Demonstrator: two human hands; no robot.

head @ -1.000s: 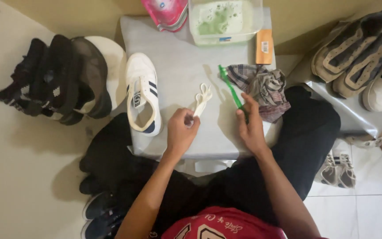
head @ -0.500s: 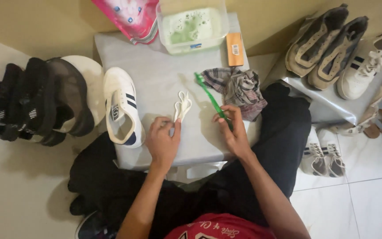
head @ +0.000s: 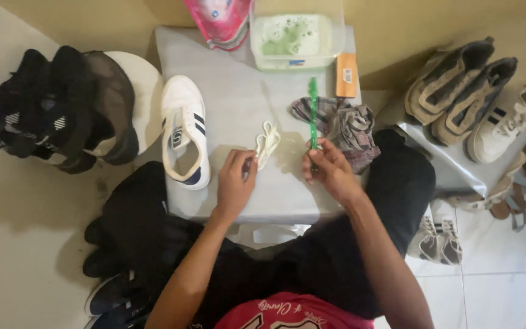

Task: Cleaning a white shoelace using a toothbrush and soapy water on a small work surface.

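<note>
Seen from above, a seated person works at a small grey worktop (head: 238, 109). The left hand (head: 235, 186) has its fingers pinched together on one end of a white shoelace (head: 267, 143), which lies bunched on the worktop just ahead of the hand. The right hand (head: 329, 170) has its fingers clamped on the handle of a green toothbrush (head: 313, 113), which points away from the person. A white sneaker (head: 184, 131) with dark stripes lies on the worktop's left side. A crumpled rag (head: 345, 125) sits just right of the toothbrush. At the far edge stand a tub (head: 293, 39) of greenish water, a pink pouch (head: 220, 21) and an orange block (head: 347, 74). More shoes (head: 476, 97) lie on the floor to the right.
</note>
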